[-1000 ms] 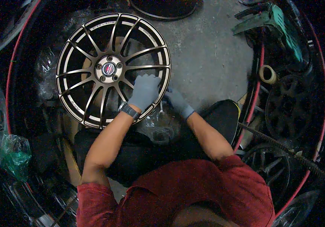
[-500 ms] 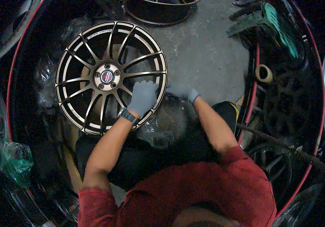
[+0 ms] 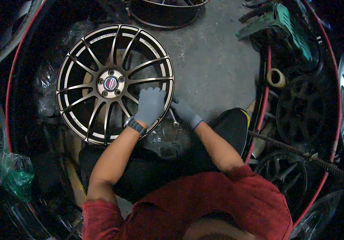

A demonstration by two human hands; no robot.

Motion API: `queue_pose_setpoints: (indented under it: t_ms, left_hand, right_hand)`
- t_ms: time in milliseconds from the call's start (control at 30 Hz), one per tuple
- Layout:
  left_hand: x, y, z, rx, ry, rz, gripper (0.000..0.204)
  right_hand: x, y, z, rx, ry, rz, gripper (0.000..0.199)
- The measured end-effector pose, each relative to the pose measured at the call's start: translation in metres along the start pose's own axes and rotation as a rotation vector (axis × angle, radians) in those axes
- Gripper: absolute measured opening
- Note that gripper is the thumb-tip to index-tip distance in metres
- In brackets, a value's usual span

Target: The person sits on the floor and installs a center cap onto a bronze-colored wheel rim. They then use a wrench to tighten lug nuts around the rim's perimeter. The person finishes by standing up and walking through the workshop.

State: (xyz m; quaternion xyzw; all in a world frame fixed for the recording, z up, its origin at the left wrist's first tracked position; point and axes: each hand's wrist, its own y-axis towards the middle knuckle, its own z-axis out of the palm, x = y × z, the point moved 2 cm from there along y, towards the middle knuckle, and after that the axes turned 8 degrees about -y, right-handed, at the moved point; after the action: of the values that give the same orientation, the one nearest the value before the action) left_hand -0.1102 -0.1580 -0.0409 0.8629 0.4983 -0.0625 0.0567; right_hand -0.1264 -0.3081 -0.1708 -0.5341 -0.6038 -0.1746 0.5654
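A bronze multi-spoke alloy wheel (image 3: 111,100) lies face up on my left, with a round cap at its hub. My left hand (image 3: 152,106), in a grey glove, is closed over the wheel's near right edge, fingers curled among the spokes. Just outside the rim is my right hand (image 3: 186,113), gloved too, with its fingers closed round a slim metal tool (image 3: 175,117). A rounded, shiny end of the tool points toward me. Its other end is hidden by the glove and the wheel's edge, so the exact kind cannot be made out.
Another wheel (image 3: 168,18) lies at the far edge. On the right are a green plastic stool (image 3: 286,28), a roll of tape (image 3: 276,78), dark wheels (image 3: 302,108) and a long spiral brush (image 3: 296,150). Green plastic wrap (image 3: 18,176) sits at the left.
My right hand has moved left and nearer to me, close to the rim, and the tool in it has swung to point toward me. My left hand stays on the wheel.
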Motion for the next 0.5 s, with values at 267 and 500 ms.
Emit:
queue_pose_setpoints:
  t_ms: [267,500]
  left_hand:
    - [0.000,0.002,0.002,0.028,-0.022,-0.019,0.008]
    - [0.002,0.001,0.002,0.045,-0.026,-0.035,0.008]
  right_hand:
    - [-0.023,0.012,0.025,0.071,0.345,-0.062,0.038]
    - [-0.010,0.000,0.021,0.093,0.475,-0.039,0.041]
